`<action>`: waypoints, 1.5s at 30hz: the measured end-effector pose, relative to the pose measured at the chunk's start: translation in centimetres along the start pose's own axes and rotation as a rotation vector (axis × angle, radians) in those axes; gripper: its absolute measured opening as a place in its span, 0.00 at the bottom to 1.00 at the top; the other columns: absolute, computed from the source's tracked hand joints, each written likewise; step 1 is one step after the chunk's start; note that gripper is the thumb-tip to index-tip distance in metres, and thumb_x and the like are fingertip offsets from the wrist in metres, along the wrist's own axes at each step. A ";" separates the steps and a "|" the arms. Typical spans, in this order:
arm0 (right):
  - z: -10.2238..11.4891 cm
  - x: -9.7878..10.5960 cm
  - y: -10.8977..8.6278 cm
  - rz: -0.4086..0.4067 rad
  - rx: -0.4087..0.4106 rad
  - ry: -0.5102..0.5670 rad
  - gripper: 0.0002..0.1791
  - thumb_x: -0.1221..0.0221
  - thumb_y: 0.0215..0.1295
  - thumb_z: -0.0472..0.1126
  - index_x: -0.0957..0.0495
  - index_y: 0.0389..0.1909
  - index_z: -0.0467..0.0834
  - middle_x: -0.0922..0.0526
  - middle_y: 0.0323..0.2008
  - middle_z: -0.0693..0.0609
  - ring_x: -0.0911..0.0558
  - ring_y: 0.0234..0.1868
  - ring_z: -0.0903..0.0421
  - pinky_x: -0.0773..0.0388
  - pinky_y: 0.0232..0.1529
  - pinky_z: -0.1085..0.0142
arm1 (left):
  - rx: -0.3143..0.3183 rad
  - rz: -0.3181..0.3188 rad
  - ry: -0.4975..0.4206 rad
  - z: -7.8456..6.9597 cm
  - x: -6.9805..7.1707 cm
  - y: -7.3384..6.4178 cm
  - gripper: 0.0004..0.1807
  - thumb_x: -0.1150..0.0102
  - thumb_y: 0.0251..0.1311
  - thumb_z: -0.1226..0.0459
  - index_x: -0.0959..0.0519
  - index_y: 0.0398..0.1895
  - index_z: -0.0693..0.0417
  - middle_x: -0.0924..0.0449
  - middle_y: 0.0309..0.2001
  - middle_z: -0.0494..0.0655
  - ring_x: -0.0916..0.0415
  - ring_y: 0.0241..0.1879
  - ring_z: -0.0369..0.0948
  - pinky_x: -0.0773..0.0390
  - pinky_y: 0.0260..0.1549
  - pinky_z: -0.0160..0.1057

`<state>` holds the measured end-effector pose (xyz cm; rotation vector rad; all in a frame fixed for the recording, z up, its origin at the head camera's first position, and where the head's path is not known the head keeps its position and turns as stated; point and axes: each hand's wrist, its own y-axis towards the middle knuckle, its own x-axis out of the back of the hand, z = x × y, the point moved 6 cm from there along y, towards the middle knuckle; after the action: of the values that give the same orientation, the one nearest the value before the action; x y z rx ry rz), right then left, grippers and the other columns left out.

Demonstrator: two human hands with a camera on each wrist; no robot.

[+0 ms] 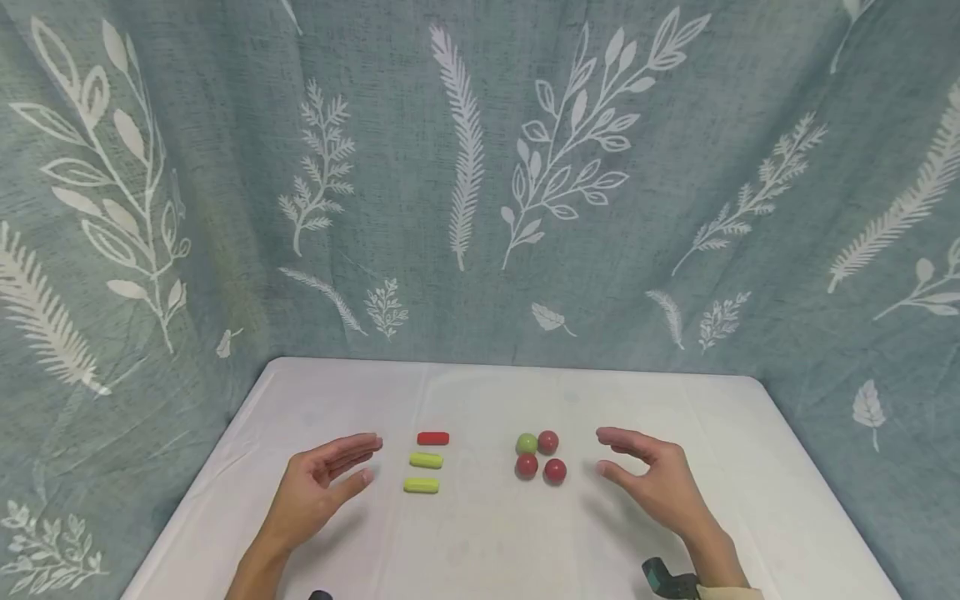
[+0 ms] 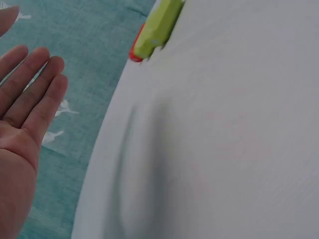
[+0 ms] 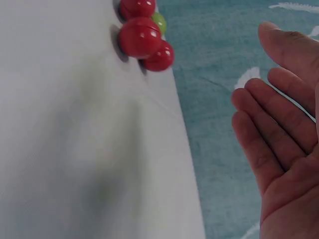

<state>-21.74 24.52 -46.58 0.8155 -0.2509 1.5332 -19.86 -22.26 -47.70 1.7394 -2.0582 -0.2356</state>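
Hovering above the white surface [image 1: 480,550], the left hand [image 1: 311,496] is held with its fingers straight and laid close together, the thumb set apart from them. Just beyond its fingertips, toward the other hand, three small blocks are lined up in a loose column. A red block [image 1: 433,438] is placed farthest forward, about level with the fingertips; a yellow-green block [image 1: 426,460] is found next, and a second yellow-green block [image 1: 422,485] is set nearest the body, off the tip of the thumb.

The right hand [image 1: 663,483] is likewise raised, palm turned inward — fingers extended and gathered, thumb parted from them. To its left, near the fingertips and thumb, four glossy balls are clustered. A green ball [image 1: 527,443] is seen on the side away from that hand, with one red ball [image 1: 548,442] beside it; another red ball [image 1: 527,466] is placed closer to the body, and a third red ball [image 1: 555,472] is positioned nearest the right thumb.

Blocks and balls alike are kept between the two hands — apart from both. Past the hands, a blue-green cloth [image 1: 397,208] is hung, printed with white leaves.
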 end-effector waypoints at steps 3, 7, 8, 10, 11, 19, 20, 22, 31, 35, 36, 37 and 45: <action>-0.2 -0.9 0.1 0.009 -0.017 0.039 0.22 0.22 0.64 0.39 0.11 0.59 0.49 0.07 0.54 0.55 0.08 0.56 0.49 0.15 0.64 0.48 | 0.036 0.013 -0.005 0.9 -0.9 0.0 0.23 0.32 0.67 0.79 0.19 0.64 0.72 0.09 0.58 0.38 0.12 0.59 0.36 0.15 0.58 0.33; -0.6 -2.1 0.3 0.020 -0.049 0.074 0.22 0.21 0.63 0.39 0.11 0.58 0.49 0.07 0.54 0.55 0.09 0.56 0.53 0.15 0.65 0.50 | 0.083 0.019 -0.011 1.7 -1.7 0.0 0.23 0.29 0.66 0.77 0.19 0.64 0.73 0.09 0.58 0.56 0.11 0.58 0.37 0.15 0.58 0.33; -0.6 -2.4 0.3 0.026 -0.056 0.088 0.22 0.21 0.63 0.39 0.11 0.58 0.48 0.07 0.54 0.54 0.09 0.56 0.53 0.16 0.65 0.50 | 0.098 0.019 -0.011 1.9 -1.9 0.0 0.23 0.29 0.66 0.76 0.18 0.64 0.72 0.10 0.58 0.60 0.11 0.58 0.36 0.15 0.58 0.33; -0.7 -3.0 0.3 0.037 -0.067 0.104 0.22 0.21 0.63 0.39 0.11 0.58 0.47 0.07 0.54 0.53 0.09 0.57 0.53 0.16 0.66 0.51 | 0.123 0.018 -0.010 2.2 -2.2 0.0 0.22 0.27 0.65 0.75 0.17 0.62 0.70 0.11 0.58 0.67 0.11 0.57 0.35 0.15 0.58 0.31; -0.7 -3.3 0.3 0.044 -0.071 0.114 0.23 0.21 0.63 0.39 0.11 0.59 0.47 0.07 0.54 0.53 0.09 0.57 0.53 0.16 0.66 0.50 | 0.137 0.018 -0.006 2.4 -2.4 0.0 0.22 0.26 0.65 0.74 0.17 0.62 0.70 0.12 0.57 0.68 0.11 0.57 0.34 0.15 0.57 0.31; -0.9 -5.1 0.2 0.047 -0.137 0.164 0.23 0.21 0.62 0.37 0.11 0.58 0.47 0.07 0.54 0.53 0.10 0.59 0.52 0.17 0.67 0.51 | 0.273 0.012 0.031 3.4 -3.5 0.0 0.20 0.22 0.62 0.71 0.12 0.57 0.64 0.09 0.56 0.62 0.10 0.56 0.39 0.16 0.56 0.28; -1.0 -5.3 0.1 0.040 -0.146 0.174 0.23 0.21 0.62 0.37 0.11 0.58 0.46 0.07 0.54 0.53 0.10 0.59 0.52 0.17 0.67 0.51 | 0.285 0.013 0.038 3.4 -3.6 0.0 0.20 0.22 0.62 0.71 0.12 0.57 0.63 0.09 0.56 0.60 0.10 0.56 0.39 0.16 0.56 0.28; -1.1 -5.5 0.0 0.030 -0.163 0.184 0.23 0.21 0.61 0.37 0.11 0.58 0.46 0.07 0.55 0.53 0.10 0.60 0.52 0.17 0.68 0.53 | 0.298 0.013 0.050 3.5 -3.8 0.0 0.20 0.21 0.62 0.70 0.12 0.57 0.63 0.09 0.56 0.58 0.10 0.56 0.37 0.16 0.56 0.28; -2.0 -6.5 -0.4 0.020 -0.231 0.162 0.23 0.20 0.61 0.41 0.10 0.57 0.51 0.07 0.55 0.56 0.11 0.62 0.53 0.18 0.68 0.54 | 0.339 0.040 0.123 4.0 -4.4 0.1 0.20 0.21 0.60 0.70 0.10 0.56 0.59 0.08 0.55 0.52 0.10 0.56 0.37 0.17 0.57 0.28; -2.3 -6.9 -0.4 0.024 -0.249 0.163 0.23 0.20 0.60 0.41 0.10 0.57 0.51 0.07 0.55 0.57 0.11 0.62 0.53 0.18 0.69 0.53 | 0.342 0.055 0.179 4.2 -4.6 0.2 0.19 0.21 0.60 0.71 0.10 0.55 0.58 0.07 0.54 0.51 0.10 0.57 0.42 0.17 0.57 0.28; -2.4 -7.0 -0.4 0.026 -0.252 0.164 0.23 0.20 0.60 0.41 0.10 0.57 0.52 0.07 0.56 0.57 0.11 0.62 0.54 0.18 0.69 0.53 | 0.345 0.056 0.195 4.2 -4.6 0.2 0.19 0.21 0.60 0.71 0.10 0.55 0.57 0.07 0.54 0.51 0.10 0.58 0.43 0.17 0.57 0.28; -2.4 -7.1 -0.4 0.027 -0.256 0.165 0.23 0.20 0.60 0.41 0.10 0.57 0.52 0.08 0.56 0.57 0.11 0.62 0.54 0.18 0.69 0.53 | 0.346 0.057 0.213 4.2 -4.7 0.2 0.19 0.21 0.60 0.71 0.09 0.55 0.56 0.07 0.54 0.50 0.10 0.58 0.43 0.16 0.57 0.29; -2.5 -7.9 -0.4 0.018 -0.270 0.136 0.24 0.18 0.58 0.41 0.10 0.56 0.53 0.07 0.55 0.57 0.11 0.62 0.54 0.17 0.68 0.55 | 0.365 0.045 0.383 4.0 -5.1 0.4 0.18 0.19 0.57 0.70 0.07 0.50 0.46 0.06 0.50 0.37 0.11 0.59 0.43 0.16 0.64 0.42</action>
<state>-22.80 19.92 -53.38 0.4953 -0.3566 1.5248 -21.31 -17.84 -52.20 1.7657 -1.9310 0.4811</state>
